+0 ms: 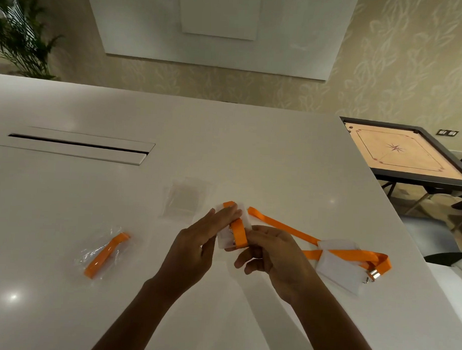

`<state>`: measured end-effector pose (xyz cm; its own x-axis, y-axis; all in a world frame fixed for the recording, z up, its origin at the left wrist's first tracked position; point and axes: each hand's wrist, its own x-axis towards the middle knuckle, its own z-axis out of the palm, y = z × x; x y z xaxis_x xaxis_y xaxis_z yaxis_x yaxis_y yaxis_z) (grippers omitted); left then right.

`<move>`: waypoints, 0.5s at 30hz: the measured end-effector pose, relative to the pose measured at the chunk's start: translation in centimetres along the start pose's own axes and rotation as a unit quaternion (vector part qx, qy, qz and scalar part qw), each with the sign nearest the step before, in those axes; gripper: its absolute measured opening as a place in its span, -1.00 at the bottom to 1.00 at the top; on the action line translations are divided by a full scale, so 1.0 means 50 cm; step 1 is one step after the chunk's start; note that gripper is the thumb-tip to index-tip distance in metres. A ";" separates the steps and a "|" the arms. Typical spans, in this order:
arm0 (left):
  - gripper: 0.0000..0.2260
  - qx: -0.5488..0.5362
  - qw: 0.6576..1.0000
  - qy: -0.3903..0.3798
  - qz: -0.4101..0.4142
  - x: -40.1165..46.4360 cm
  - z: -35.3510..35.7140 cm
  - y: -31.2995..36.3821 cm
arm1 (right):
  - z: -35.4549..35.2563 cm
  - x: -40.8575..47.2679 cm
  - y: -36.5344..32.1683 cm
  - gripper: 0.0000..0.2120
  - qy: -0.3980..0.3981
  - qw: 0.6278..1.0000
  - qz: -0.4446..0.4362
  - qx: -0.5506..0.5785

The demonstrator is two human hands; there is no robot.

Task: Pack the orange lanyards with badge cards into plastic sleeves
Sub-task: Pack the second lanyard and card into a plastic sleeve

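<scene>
Left hand (196, 248), right hand (274, 255): bare; forearms unsleeved.

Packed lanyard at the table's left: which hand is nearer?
Left. The left hand lies to the right of the packed lanyard, holding the badge card; the right hand is farther right again.
</scene>
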<state>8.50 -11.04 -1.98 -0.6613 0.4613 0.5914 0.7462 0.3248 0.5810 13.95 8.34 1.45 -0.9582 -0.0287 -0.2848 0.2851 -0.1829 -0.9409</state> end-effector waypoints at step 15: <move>-0.77 0.109 0.965 0.103 -0.215 0.082 -0.012 -0.188 | 0.005 0.044 0.030 -0.75 0.117 0.992 0.031 -0.036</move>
<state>-1.24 -12.70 -4.69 -0.8980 0.0787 0.4329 0.3822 0.6270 0.6788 12.24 7.77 -0.53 -0.9090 0.1926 -0.3696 0.3528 -0.1167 -0.9284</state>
